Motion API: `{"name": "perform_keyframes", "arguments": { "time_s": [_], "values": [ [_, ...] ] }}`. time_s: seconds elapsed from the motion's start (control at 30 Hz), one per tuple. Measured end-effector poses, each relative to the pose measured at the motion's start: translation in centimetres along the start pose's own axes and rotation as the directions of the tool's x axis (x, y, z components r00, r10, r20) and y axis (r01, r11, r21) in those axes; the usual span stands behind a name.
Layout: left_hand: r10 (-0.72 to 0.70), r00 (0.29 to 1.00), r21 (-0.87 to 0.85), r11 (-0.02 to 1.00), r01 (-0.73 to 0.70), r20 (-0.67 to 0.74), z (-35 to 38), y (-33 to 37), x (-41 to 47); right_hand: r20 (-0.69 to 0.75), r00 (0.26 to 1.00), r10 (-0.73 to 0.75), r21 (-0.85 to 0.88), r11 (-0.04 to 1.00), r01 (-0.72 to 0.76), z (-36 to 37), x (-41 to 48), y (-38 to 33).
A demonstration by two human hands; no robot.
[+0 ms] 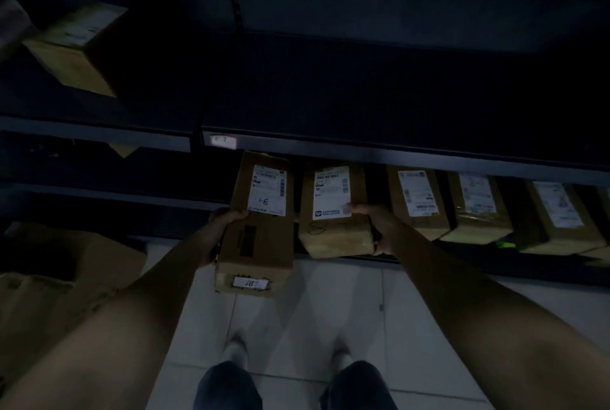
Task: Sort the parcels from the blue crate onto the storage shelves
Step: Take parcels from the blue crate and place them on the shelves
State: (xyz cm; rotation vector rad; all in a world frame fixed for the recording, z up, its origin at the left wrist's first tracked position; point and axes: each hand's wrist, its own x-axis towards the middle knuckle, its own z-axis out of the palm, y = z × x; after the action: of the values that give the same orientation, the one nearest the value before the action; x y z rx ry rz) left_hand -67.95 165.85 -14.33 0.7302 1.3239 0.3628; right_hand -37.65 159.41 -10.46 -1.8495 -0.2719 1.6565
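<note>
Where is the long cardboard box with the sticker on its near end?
Head view, centre: the long box is held by the left hand at the lower shelf's front edge, just left of the parcel the right hand grips.

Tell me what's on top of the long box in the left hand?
A white label with handwriting and a dark patch lie on the long box. The thumb of the left hand rests on its edge. The underside is hidden. The right hand grips another box.

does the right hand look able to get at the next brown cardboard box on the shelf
Probably not yet: the right hand grips a squat brown cardboard parcel. The neighbouring brown cardboard box sits beside it, front unblocked, so letting go should suffice.
</note>
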Motion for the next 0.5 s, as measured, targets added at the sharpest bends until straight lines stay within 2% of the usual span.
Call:
{"name": "perform_keyframes", "arguments": {
  "time_s": [0.2,0.37,0.5],
  "values": [
    [0.026,1.000,0.012,1.000,-0.026,0.014,-1.4,1.3,7.4,-0.018,0.997,-0.072,0.054,0.996,0.073,1.3,5.5,0.2],
    [0.069,0.993,0.045,0.996,-0.074,0.097,-2.6,1.6,12.6,-0.004,0.998,-0.057,0.042,0.997,0.057,2.0,10.5,0.1],
    [0.097,0.992,-0.003,0.995,-0.097,0.085,-2.5,2.4,15.3,-0.031,0.998,-0.047,0.027,0.999,0.047,2.5,13.9,0.3]
  ]
}}
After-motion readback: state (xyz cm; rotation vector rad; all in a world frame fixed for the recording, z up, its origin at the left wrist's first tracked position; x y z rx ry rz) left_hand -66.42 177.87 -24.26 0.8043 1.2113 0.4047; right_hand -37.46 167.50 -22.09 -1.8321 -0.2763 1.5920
